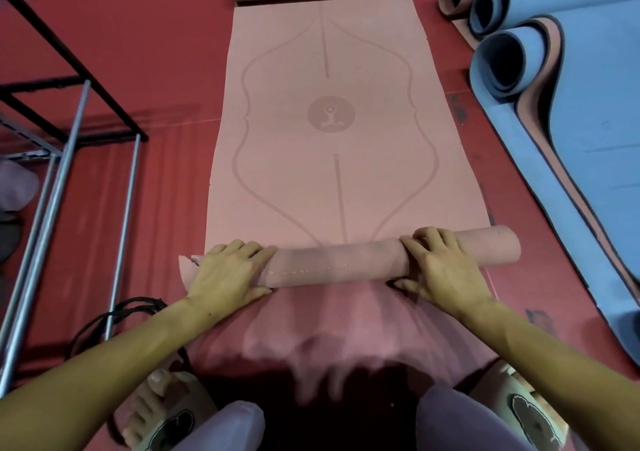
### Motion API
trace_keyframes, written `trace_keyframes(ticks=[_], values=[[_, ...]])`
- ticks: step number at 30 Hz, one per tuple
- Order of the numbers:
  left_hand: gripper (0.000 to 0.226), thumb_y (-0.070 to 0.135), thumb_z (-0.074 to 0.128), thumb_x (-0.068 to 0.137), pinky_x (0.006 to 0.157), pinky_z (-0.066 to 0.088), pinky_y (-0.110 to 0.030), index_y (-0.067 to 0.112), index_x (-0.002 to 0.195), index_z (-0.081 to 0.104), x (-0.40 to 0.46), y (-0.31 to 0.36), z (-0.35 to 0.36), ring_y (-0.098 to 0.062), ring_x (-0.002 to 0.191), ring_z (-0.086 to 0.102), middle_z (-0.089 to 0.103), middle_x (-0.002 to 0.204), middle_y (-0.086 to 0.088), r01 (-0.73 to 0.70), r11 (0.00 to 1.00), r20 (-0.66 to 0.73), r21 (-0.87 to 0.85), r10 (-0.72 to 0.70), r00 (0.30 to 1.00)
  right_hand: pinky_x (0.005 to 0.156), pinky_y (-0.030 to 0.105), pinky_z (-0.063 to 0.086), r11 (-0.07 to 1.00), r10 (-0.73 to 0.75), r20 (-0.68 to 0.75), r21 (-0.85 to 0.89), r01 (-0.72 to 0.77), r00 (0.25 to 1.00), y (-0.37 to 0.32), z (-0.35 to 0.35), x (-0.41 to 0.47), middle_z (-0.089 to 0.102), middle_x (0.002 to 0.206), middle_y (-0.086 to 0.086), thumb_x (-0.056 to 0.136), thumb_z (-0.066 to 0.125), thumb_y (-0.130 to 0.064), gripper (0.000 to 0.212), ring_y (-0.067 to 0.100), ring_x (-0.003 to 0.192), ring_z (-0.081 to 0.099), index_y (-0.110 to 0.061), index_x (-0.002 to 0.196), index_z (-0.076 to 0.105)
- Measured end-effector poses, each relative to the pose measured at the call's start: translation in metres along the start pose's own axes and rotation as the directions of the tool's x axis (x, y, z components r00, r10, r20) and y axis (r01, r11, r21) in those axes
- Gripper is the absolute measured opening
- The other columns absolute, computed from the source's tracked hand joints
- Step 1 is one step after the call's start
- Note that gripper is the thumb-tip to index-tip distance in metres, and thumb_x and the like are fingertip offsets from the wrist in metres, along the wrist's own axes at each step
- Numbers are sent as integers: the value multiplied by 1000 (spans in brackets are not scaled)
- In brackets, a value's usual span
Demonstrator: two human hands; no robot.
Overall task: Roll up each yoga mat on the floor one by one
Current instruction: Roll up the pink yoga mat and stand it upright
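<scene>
Both hands are on the one pink mat (332, 132) stretched down the middle of the red floor (145, 52): left hand (227, 270) and right hand (440, 265) each wrap curled fingers over its near rolled end (339, 263). Far right, two blue mats (588, 111) lie partly rolled.

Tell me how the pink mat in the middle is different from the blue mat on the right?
The pink mat lies straight ahead, mostly flat, with line patterns and a round seated-figure logo; the blue mat lies slanted and looks plain. The pink mat's near end is rolled under the left hand and right hand; nobody touches the blue mat, whose far end curls loosely. Both lie partly unrolled on the red floor.
</scene>
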State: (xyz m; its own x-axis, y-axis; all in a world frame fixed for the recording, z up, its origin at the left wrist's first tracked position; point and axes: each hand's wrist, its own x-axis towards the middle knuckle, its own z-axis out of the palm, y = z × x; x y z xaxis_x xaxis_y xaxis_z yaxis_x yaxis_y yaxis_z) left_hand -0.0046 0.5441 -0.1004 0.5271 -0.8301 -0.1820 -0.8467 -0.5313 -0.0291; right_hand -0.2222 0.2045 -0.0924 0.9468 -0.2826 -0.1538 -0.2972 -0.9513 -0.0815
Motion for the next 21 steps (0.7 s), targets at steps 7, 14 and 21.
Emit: trace_keyframes(ticks=[7,14,21], values=[[72,73,72,78,78,46,-35,45,141,53,15,-14,-20,-15,115,61,68,119,17,64,976,190,-208,-24,982,96,46,52,995,-97,-14,-31,96,995,16,4,9,66,114,4,90,63,-66,66,32,101,63,-17,134,63],[72,81,68,71,90,50,-34,50,135,54,11,-18,-23,-16,113,66,70,119,21,23,945,460,-327,138,877,83,40,47,990,-110,244,110,86,963,17,-11,-10,68,111,3,90,61,-69,57,31,100,66,-22,117,47],[79,86,69,68,103,48,-40,61,139,46,-6,-17,-22,-5,128,56,56,135,35,125,913,535,-388,113,837,78,36,34,994,-90,405,89,59,910,6,-18,-8,63,119,5,95,60,-62,49,30,110,62,-23,120,41]])
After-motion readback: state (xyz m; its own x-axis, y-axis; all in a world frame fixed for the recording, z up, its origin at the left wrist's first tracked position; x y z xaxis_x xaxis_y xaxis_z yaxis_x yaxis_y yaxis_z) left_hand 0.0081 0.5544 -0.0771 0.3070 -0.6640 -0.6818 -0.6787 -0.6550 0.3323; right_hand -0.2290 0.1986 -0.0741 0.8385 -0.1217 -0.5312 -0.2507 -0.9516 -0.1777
